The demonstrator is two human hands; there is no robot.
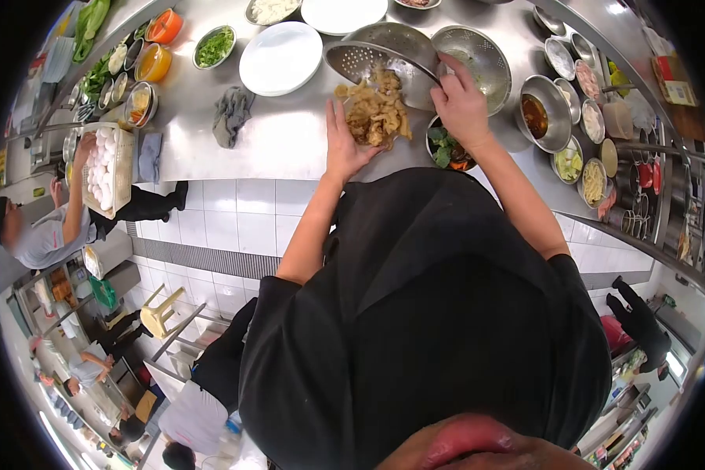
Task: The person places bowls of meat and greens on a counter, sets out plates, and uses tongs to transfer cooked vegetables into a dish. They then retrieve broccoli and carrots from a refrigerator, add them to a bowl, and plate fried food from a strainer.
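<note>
My right hand [460,100] grips the rim of a perforated metal colander [415,43], which is tilted over a heap of brown food pieces [374,111]. My left hand [345,145] has its fingers spread against the left and lower side of the heap. What lies under the heap is hidden. A second colander [493,66] sits just behind my right hand. Below it, partly covered by my right forearm, is a bowl with green and orange vegetables [443,149].
White plates [280,59], a grey cloth [232,116] and a bowl of chopped greens [214,47] lie left on the steel counter [188,149]. Bowls of ingredients, one with brown sauce [534,116], stand right. A person [47,235] at far left handles a basket of eggs [103,168].
</note>
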